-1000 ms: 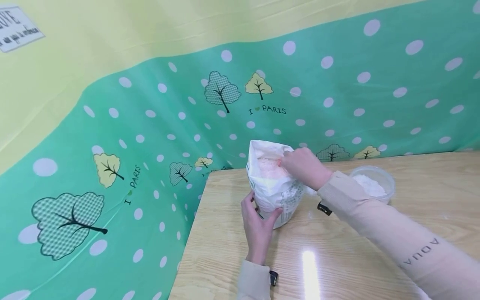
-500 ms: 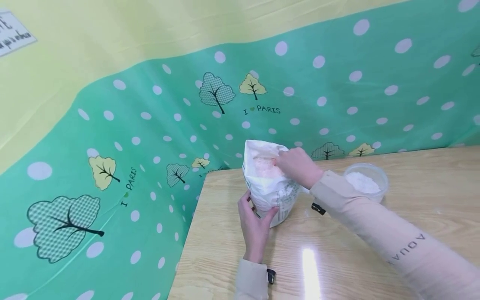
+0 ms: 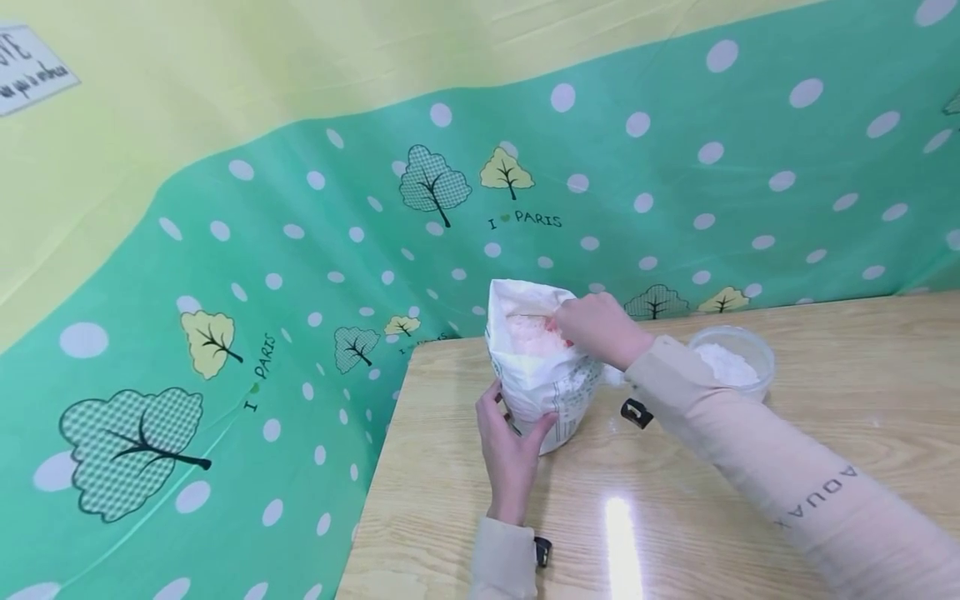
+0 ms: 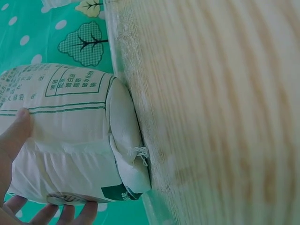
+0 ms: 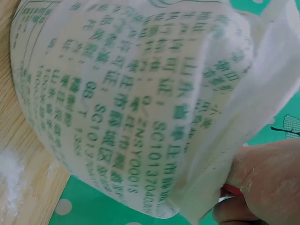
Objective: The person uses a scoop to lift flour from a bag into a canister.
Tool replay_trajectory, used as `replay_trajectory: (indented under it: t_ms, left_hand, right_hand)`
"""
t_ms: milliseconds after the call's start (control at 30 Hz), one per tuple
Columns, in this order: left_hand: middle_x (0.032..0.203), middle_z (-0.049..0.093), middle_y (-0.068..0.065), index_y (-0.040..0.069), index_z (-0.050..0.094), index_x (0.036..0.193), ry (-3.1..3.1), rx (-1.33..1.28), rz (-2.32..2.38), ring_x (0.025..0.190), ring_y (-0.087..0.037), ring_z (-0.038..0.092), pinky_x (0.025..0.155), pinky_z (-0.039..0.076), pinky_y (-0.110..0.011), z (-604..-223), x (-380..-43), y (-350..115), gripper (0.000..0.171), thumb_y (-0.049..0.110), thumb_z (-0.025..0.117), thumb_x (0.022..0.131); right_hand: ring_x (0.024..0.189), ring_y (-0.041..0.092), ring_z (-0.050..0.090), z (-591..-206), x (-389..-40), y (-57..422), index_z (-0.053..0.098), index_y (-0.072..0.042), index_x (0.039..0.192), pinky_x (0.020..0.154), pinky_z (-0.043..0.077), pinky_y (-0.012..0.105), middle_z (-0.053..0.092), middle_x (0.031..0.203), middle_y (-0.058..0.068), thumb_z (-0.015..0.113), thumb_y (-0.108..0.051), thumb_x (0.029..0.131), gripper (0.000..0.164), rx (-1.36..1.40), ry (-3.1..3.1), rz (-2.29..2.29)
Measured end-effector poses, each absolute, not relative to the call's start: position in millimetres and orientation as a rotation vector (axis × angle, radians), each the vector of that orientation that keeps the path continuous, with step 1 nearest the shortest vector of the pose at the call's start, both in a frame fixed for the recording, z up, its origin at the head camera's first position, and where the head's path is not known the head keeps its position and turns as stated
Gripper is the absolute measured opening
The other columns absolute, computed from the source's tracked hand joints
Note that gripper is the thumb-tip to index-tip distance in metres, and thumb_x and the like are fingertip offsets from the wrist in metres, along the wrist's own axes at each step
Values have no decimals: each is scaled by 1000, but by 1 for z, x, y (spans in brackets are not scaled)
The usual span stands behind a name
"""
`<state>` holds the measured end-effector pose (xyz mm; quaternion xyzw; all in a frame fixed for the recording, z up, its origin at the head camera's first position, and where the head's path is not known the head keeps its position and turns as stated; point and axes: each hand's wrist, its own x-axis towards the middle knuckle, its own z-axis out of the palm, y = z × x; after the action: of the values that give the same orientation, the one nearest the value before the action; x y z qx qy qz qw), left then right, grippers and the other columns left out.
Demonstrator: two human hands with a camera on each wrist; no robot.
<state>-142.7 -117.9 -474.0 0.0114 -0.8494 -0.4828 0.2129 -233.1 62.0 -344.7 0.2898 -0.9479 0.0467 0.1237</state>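
On the desk (image 3: pixel 697 517), near its far left corner: open bag (image 3: pixel 532 387) of pale powder (image 3: pixel 528 336) between two hands.
Bag upright, green print on its white side; left hand (image 3: pixel 513 450), thumb and fingers spread wide, grips its lower part, while the right hand (image 3: pixel 603 332), fingers curled at the bag's mouth, holds a red object (image 5: pixel 232 189), mostly hidden. To the right, partly covered by the right sleeve (image 3: pixel 795 475), a clear tub (image 3: pixel 770 360) contains white powder (image 3: pixel 726 365). Behind, a dotted green cloth (image 3: pixel 615 158).

White bag (image 3: pixel 534 385) with green print near the far-left corner of my tan, wood-grained worktop (image 3: pixel 697 508); my sleeves (image 3: pixel 757 454) beige; cloth (image 3: pixel 285 196) green, pale-dotted.
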Motion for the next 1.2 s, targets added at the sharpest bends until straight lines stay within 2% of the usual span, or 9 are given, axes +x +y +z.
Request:
replay_trajectory:
  t_ms: [167,300,633,833,900,1067,1200]
  left_hand:
    - [137,47,2,18,39,144,-2365,38,-1342,129,-14,46,101,52,-35,-474,-143,-117,89,33,88,72]
    - [137,47,2,18,39,144,-2376,45,-1334,128,-15,47,101,53,-37,-473,-143,-116,89,35,88,71]
    - [136,47,2,18,40,143,-2367,19,-1331,128,-14,47,100,52,-35,-473,-142,-116,88,39,87,72]
    - [136,47,1,18,39,144,-2376,24,-1321,127,-15,47,99,53,-37,-474,-141,-115,89,41,86,72]
    - [136,47,1,18,39,143,-2372,26,-1318,127,-15,47,98,54,-38,-474,-142,-116,89,41,87,71]
    - [135,47,0,17,39,143,-2357,16,-1325,127,-15,47,99,53,-40,-474,-143,-117,88,40,87,72]
    - [135,47,0,18,40,143,-2355,23,-1334,127,-15,47,100,53,-40,-474,-144,-117,88,39,87,72]
  right_hand:
    - [57,16,41,-338,-232,66,51,-14,62,56,46,31,51,63,1,64,2,86,32,876,-2844,227]
    - [59,17,37,-337,-233,68,42,-16,58,60,38,32,44,62,0,62,3,86,38,888,-2850,296]
    - [58,17,45,-348,-239,63,50,-15,62,53,43,28,48,64,0,57,-6,95,35,871,-2877,387]
    - [60,16,43,-347,-238,69,56,-14,63,55,38,27,48,64,-1,59,-6,95,33,893,-2897,497]
    - [61,16,44,-344,-239,71,59,-15,64,60,37,28,50,64,-2,60,-7,95,31,920,-2875,535]
    - [63,16,47,-343,-241,73,66,-15,69,64,38,30,55,67,-2,65,-11,94,26,934,-2860,620]
    - [63,16,48,-350,-242,69,67,-15,72,59,41,29,57,69,-2,63,-12,96,25,907,-2884,645]
